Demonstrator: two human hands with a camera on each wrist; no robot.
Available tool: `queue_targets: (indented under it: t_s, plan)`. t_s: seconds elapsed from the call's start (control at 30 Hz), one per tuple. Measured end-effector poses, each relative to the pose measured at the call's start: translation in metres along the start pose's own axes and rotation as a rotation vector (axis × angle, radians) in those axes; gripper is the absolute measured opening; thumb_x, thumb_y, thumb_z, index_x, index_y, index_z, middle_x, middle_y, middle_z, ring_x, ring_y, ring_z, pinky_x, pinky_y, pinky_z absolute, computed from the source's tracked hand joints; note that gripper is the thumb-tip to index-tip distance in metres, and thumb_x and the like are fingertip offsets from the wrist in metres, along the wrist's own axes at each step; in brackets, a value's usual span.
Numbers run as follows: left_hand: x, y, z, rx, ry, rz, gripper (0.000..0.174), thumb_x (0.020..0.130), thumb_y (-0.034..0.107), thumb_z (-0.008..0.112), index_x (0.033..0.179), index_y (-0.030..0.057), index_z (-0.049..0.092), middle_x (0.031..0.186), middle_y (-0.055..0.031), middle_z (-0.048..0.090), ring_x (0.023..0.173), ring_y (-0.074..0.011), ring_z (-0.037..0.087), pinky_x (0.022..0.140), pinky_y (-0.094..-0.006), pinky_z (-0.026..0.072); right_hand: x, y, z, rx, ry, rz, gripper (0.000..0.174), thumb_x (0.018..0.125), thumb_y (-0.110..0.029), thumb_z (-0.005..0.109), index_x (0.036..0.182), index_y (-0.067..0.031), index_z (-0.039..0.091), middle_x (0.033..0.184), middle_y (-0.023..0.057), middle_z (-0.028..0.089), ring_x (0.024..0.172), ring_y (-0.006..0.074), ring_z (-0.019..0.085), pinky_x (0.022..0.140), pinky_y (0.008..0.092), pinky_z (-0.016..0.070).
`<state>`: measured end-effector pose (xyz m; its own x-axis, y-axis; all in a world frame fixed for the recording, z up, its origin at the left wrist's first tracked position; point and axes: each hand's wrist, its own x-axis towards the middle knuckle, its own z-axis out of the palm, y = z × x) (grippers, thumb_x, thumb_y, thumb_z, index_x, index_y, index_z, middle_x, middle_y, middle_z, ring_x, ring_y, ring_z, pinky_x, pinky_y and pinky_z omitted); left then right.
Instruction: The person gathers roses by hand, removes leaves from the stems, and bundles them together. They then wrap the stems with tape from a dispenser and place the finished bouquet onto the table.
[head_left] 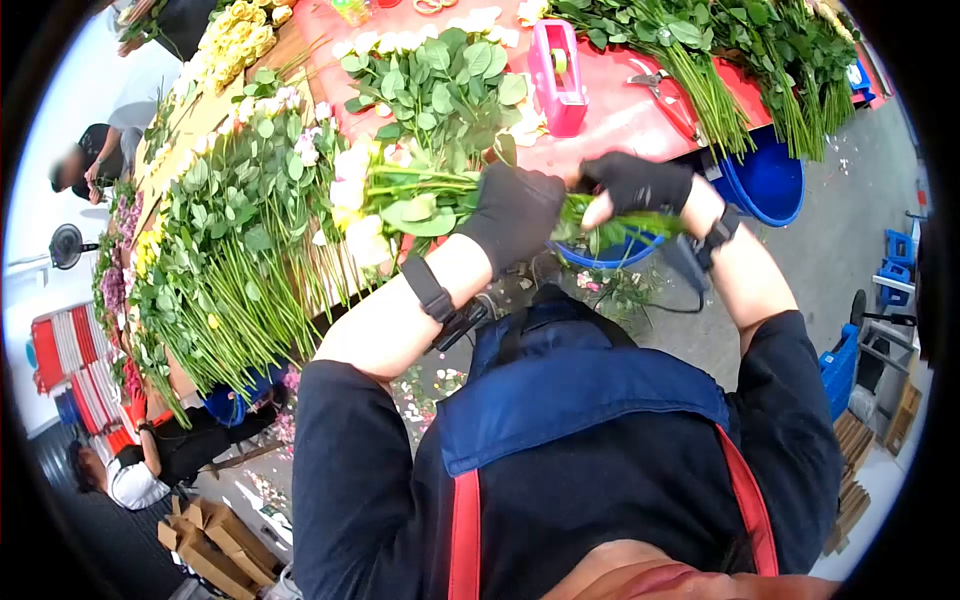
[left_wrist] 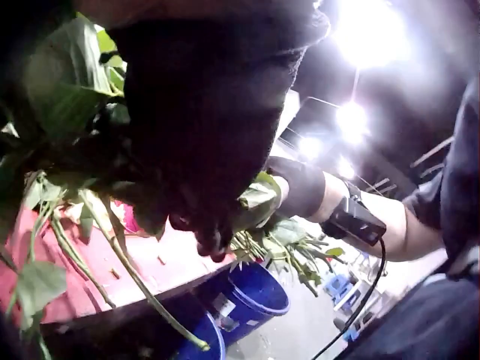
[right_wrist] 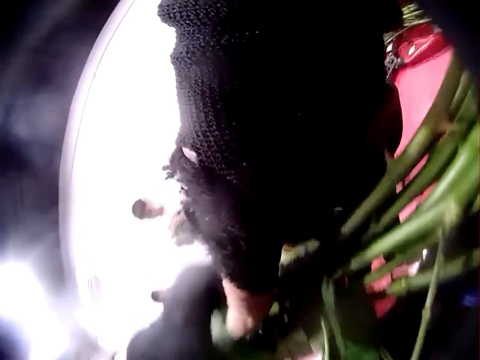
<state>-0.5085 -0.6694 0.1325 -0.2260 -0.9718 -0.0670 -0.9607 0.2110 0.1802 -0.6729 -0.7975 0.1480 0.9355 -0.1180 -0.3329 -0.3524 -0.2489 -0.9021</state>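
Observation:
My left hand [head_left: 515, 210], in a black glove, grips a bunch of roses [head_left: 365, 205] by its stems. Pale pink and yellow heads point left, and the stems run sideways through the fist. The right hand [head_left: 640, 185], in a black glove with bare fingertips, holds the same bunch farther down; green stems and leaves [head_left: 625, 225] stick out beneath it. Thick green stems [right_wrist: 420, 217] pass beside the right glove [right_wrist: 285, 127] in the right wrist view. From the left wrist, the dark left glove [left_wrist: 210, 120] hides most of its grip, with leaves around it.
Cut roses [head_left: 230, 210] lie in rows on the table at left. A pink tape dispenser [head_left: 562, 85] and pruning shears [head_left: 655, 80] sit on the red tabletop [head_left: 610, 130]. Blue buckets [head_left: 765, 185] stand below the edge. Other people [head_left: 135, 480] work at left.

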Motion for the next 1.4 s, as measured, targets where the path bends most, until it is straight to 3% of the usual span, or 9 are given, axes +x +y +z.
queue_targets:
  t_s: [0.1,0.23,0.37,0.43,0.63,0.73,0.97,1.1,1.4]
  plan:
    - [0.016,-0.019,0.013,-0.041,0.02,-0.092,0.014,0.071,0.021,0.059,0.081,0.0118,0.065,0.068,-0.0133,0.064,0.065,-0.031,0.065,0.056,-0.0433,0.0484,0.037,0.036,-0.069,-0.336,0.403,0.288,0.042,0.086,-0.041,0.061,0.096,-0.0004,0.062,0.082,0.011,0.064,0.073,0.0185,0.062,0.066,0.0294,0.0478]
    - [0.061,-0.029,0.025,-0.069,0.002,-0.187,0.014,0.073,0.023,0.058,0.076,0.0116,0.067,0.073,-0.0157,0.066,0.068,-0.0333,0.066,0.059,-0.0453,0.0502,0.104,0.137,-0.105,-1.421,0.346,-0.237,0.012,0.082,-0.015,0.055,0.075,-0.0124,0.065,0.071,0.0104,0.059,0.07,0.0278,0.061,0.062,0.0391,0.0494]
    - [0.1,-0.041,0.007,-0.142,-0.205,-0.247,0.028,0.077,0.029,0.056,0.085,0.0073,0.07,0.084,-0.0171,0.068,0.079,-0.0304,0.067,0.067,-0.0414,0.0525,0.08,0.073,-0.083,-1.252,0.686,-0.457,0.01,0.079,-0.015,0.057,0.071,-0.0118,0.062,0.068,0.0111,0.062,0.067,0.026,0.064,0.061,0.0392,0.0509]
    - [0.112,-0.052,0.003,-0.241,-0.246,-0.222,0.032,0.074,0.034,0.06,0.086,0.0056,0.07,0.085,-0.0187,0.067,0.079,-0.0315,0.067,0.069,-0.0411,0.0521,0.029,0.018,-0.028,-0.064,0.66,0.208,0.017,0.085,-0.022,0.058,0.079,-0.0065,0.063,0.071,0.0117,0.058,0.066,0.0262,0.06,0.06,0.0385,0.0465]
    - [0.103,-0.049,-0.024,-0.961,-0.349,0.038,0.056,0.072,0.055,0.07,0.088,0.0003,0.067,0.081,-0.0233,0.065,0.074,-0.0305,0.066,0.069,-0.0388,0.0496,0.012,0.078,0.019,0.208,0.902,-0.106,0.019,0.085,-0.015,0.062,0.099,-0.0011,0.065,0.088,0.0124,0.065,0.081,0.0221,0.063,0.077,0.0336,0.0488]
    - [0.098,-0.021,-0.04,-0.528,-0.269,-0.119,0.056,0.072,0.055,0.071,0.085,0.0004,0.066,0.076,-0.0225,0.063,0.07,-0.0331,0.064,0.066,-0.0407,0.0481,0.025,0.127,0.015,0.83,0.726,-0.387,0.029,0.09,-0.017,0.057,0.115,-0.004,0.058,0.098,0.0109,0.063,0.093,0.0236,0.06,0.086,0.0376,0.0484]
    - [0.084,0.005,-0.04,-0.198,-0.051,-0.058,0.04,0.072,0.048,0.071,0.077,0.0089,0.063,0.061,-0.0144,0.059,0.061,-0.0323,0.061,0.054,-0.0411,0.0458,0.033,0.119,-0.032,-0.834,0.788,-0.403,0.028,0.084,-0.022,0.06,0.11,-0.0108,0.064,0.099,0.0066,0.066,0.08,0.0245,0.062,0.073,0.0369,0.0496]
    - [0.098,-0.01,-0.022,-0.019,-0.003,-0.139,0.032,0.07,0.041,0.072,0.078,0.0119,0.06,0.063,-0.0121,0.061,0.06,-0.0313,0.062,0.052,-0.0422,0.0461,0.053,0.146,0.014,0.613,0.934,-0.284,0.02,0.089,-0.017,0.054,0.098,-0.0068,0.069,0.081,0.0047,0.069,0.071,0.0176,0.062,0.067,0.0323,0.0491]
    - [0.096,-0.019,0.002,0.279,-0.032,-0.087,0.034,0.072,0.04,0.067,0.083,0.0096,0.055,0.069,-0.0112,0.064,0.063,-0.0301,0.064,0.055,-0.0412,0.047,0.007,0.043,0.02,1.103,0.614,0.007,0.033,0.086,-0.034,0.064,0.089,-0.0015,0.065,0.07,0.005,0.063,0.053,0.0092,0.052,0.046,0.0218,0.0408]
